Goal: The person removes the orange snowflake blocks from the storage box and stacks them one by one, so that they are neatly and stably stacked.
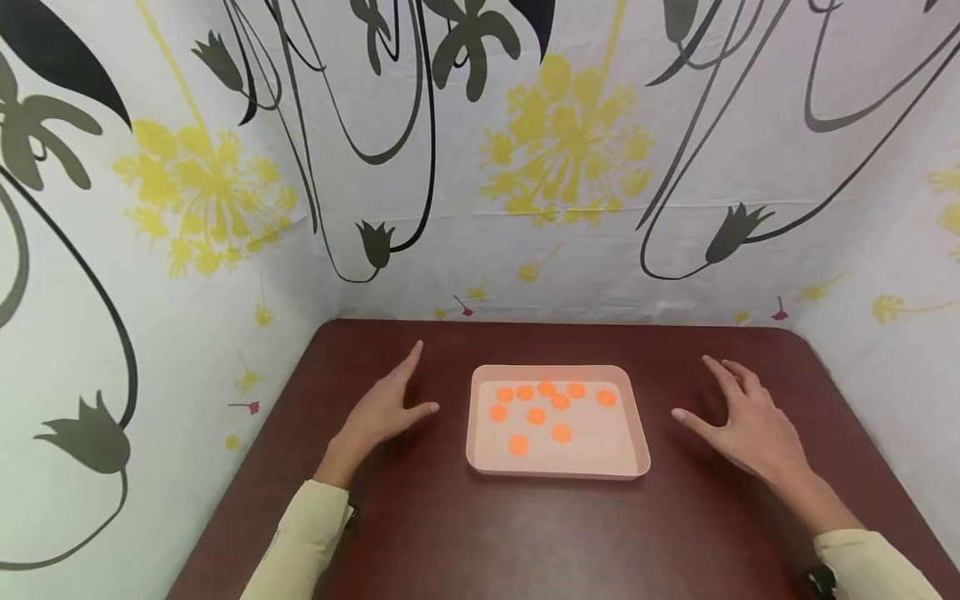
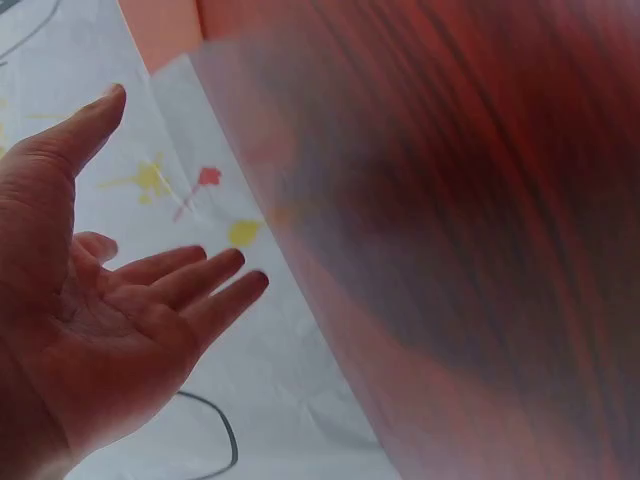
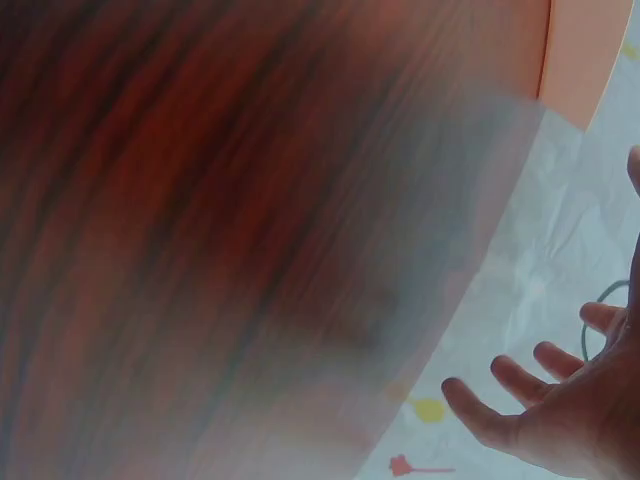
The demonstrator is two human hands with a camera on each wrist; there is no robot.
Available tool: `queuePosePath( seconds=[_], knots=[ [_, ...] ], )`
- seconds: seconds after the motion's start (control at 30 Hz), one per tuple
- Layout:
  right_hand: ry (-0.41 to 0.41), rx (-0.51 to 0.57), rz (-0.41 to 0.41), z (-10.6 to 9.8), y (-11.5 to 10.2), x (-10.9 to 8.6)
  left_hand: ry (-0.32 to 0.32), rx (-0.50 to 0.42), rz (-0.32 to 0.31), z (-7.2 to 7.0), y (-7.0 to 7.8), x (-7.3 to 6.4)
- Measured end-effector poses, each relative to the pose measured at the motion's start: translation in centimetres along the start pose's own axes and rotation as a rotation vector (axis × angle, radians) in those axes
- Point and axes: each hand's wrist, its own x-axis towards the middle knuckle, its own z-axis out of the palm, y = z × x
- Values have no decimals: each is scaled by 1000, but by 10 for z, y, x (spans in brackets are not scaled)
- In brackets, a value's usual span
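Tray point(image 1: 600, 450) of orange discs point(image 1: 536, 416) between left hand point(image 1: 381, 411) and right hand point(image 1: 761, 433), both spread
Lying flat on the dark red-brown table point(image 1: 450, 542), well apart from both hands; discs scattered inside, mostly toward the far rim. On the left, fingers loosely straight, thumb held wide, pointing toward the tray; on the right, fingers relaxed and slightly bent, thumb likewise out toward the tray. Pale sleeves point(image 1: 296, 533) on both arms; flower-patterned cloth point(image 1: 495, 242) behind and along both sides of the table
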Motion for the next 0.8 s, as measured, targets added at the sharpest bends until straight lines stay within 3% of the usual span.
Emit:
queuePosePath(
  seconds=[0.37, 0.5, 0.63, 0.8],
  knots=[
    [-60, 31, -43, 8, -20, -3, -60, -173, -38, 18, 28, -3],
    [-105, 76, -65, 13, -27, -1, -121, -262, -40, 27, 34, -1],
    [-211, 165, -78, 16, -34, 3, -194, -378, -1, 34, 39, 1],
    [-274, 188, -84, 19, -44, 8, -262, -436, 18, 40, 45, 2]
  ],
)
